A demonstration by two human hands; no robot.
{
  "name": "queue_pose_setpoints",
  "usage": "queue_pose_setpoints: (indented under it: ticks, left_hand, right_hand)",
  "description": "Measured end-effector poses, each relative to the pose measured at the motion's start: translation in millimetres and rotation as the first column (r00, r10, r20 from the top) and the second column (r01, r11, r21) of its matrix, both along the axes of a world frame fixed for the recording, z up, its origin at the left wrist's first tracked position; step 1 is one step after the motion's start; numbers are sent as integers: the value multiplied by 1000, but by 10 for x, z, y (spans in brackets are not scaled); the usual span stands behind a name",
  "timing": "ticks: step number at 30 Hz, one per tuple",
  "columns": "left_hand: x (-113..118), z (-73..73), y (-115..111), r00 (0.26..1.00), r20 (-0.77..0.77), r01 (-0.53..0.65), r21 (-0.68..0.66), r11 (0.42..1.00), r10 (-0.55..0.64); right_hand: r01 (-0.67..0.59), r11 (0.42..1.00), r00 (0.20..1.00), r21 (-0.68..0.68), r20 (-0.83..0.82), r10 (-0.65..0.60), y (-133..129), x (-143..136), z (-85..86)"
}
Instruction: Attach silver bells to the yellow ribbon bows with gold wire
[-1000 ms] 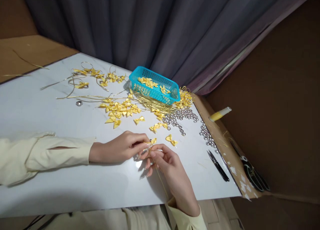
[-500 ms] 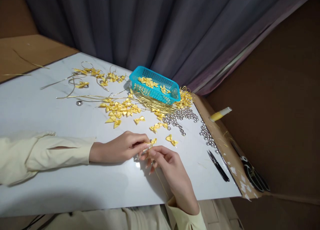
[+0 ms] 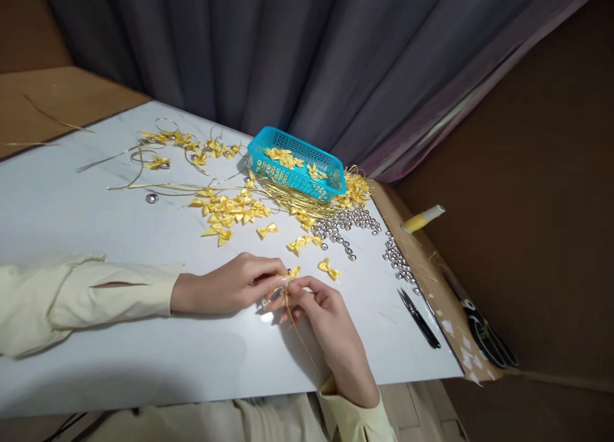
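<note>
My left hand (image 3: 247, 281) pinches a small yellow ribbon bow (image 3: 294, 272) between thumb and fingers, low over the table. A thin gold cord (image 3: 301, 339) runs from beside the bow down toward my right sleeve. Thumb and forefinger of my right hand (image 3: 323, 314) are closed on that cord close to the bow. A shiny silvery bit shows under the left fingers, too small to name. Just beyond the hands lie a loose yellow bow (image 3: 329, 269) and a pile of yellow bows (image 3: 230, 208).
Behind the hands stands a blue basket (image 3: 297, 186) with bows inside, gold cords (image 3: 292, 199) before it. Silver bells or beads (image 3: 348, 221) are scattered to the right. Black tweezers (image 3: 418, 317), scissors (image 3: 487, 336) and a yellow-white tube (image 3: 423, 219) sit near the right edge.
The gold cord now bows outward in a curve by the fingertips, where it ran straighter before. My right fingers have shifted slightly; my left hand stays in place.
</note>
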State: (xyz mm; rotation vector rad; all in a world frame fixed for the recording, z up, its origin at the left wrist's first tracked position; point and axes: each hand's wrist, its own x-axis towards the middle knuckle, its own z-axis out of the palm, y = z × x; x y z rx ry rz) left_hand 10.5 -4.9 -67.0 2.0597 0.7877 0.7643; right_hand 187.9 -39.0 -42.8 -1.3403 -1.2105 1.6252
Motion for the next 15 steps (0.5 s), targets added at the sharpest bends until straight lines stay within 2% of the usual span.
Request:
queue_pose_setpoints:
  ticks: [9, 15]
  left_hand:
    - [10, -4, 9, 1000, -1, 1, 31, 1000, -1]
    - [11, 13, 3, 999, 23, 30, -4, 1000, -30]
  right_hand:
    - [32, 999, 999, -33, -38, -33, 5, 0, -2]
    - [27, 999, 998, -39, -63, -30, 16, -14, 5]
